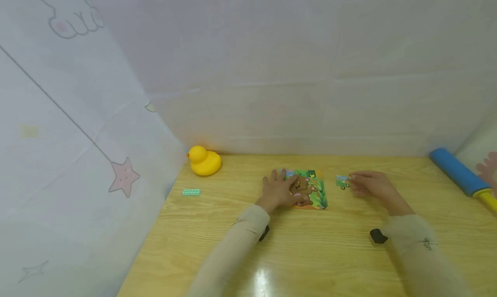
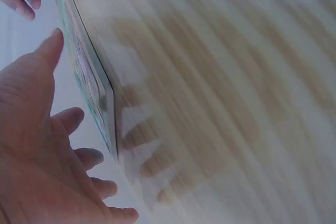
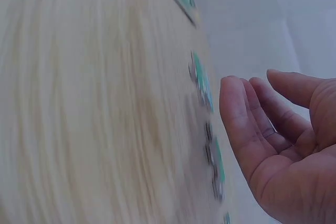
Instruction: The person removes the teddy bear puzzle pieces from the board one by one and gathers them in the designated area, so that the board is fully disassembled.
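Observation:
A square jigsaw puzzle [image 1: 319, 189] with a brown cartoon animal among green leaves lies on the wooden table. My left hand [image 1: 277, 191] is over its left side with the fingers spread, covering part of the picture. In the left wrist view, that hand [image 2: 37, 140] grips nothing, and the puzzle's edge [image 2: 94, 77] shows beyond the fingers. Right of the puzzle lies a small loose puzzle piece [image 1: 342, 181]. My right hand [image 1: 372, 187] is beside it; in the right wrist view its fingers [image 3: 236, 114] bend slightly around nothing. Loose pieces [image 3: 202, 82] lie near it on the table.
A yellow rubber duck [image 1: 206, 161] stands at the back left, with a small mint-green dotted strip [image 1: 191, 192] in front of it. A blue foam cylinder [image 1: 460, 172] with a yellow handle lies at the right. Pale printed cloth [image 1: 252, 94] hangs behind the table.

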Available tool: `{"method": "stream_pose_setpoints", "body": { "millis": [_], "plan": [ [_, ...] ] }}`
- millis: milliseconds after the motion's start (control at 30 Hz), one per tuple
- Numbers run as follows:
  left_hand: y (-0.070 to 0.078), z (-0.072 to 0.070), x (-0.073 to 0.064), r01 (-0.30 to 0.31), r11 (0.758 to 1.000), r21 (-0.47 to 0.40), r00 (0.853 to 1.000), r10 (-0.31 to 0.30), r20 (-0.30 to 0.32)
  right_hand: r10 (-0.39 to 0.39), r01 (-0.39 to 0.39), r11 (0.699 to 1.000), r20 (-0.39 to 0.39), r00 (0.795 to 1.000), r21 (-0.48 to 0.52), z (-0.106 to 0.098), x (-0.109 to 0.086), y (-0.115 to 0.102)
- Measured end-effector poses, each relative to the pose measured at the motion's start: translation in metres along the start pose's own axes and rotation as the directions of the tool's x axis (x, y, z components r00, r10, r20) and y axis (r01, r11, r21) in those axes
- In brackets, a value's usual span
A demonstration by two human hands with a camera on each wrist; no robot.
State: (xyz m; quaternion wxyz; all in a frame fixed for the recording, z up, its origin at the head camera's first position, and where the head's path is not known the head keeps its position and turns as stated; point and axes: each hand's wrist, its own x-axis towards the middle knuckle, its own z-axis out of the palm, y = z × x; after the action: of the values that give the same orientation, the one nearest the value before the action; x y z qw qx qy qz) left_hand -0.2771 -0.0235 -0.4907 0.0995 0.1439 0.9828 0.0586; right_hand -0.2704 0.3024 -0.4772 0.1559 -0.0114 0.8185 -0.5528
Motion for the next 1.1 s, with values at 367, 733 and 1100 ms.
{"method": "stream_pose_setpoints", "body": {
  "millis": [367,733,1100],
  "plan": [
    [-0.02,-0.007,-0.003,-0.012,0.998,-0.054,1.0,0.013,0.019,0.041,-0.049,0.99,0.065,0.997,0.129,0.052,0.03,-0.028],
    [-0.02,-0.005,-0.004,-0.013,0.996,-0.094,0.998,0.02,0.065,0.032,-0.037,0.998,0.09,0.995,0.053,0.095,0.048,-0.046],
    [-0.02,-0.004,-0.007,-0.017,0.998,-0.057,0.994,0.023,0.107,0.061,-0.057,0.996,0.07,0.996,-0.062,0.11,0.053,-0.052]
  ]
}}
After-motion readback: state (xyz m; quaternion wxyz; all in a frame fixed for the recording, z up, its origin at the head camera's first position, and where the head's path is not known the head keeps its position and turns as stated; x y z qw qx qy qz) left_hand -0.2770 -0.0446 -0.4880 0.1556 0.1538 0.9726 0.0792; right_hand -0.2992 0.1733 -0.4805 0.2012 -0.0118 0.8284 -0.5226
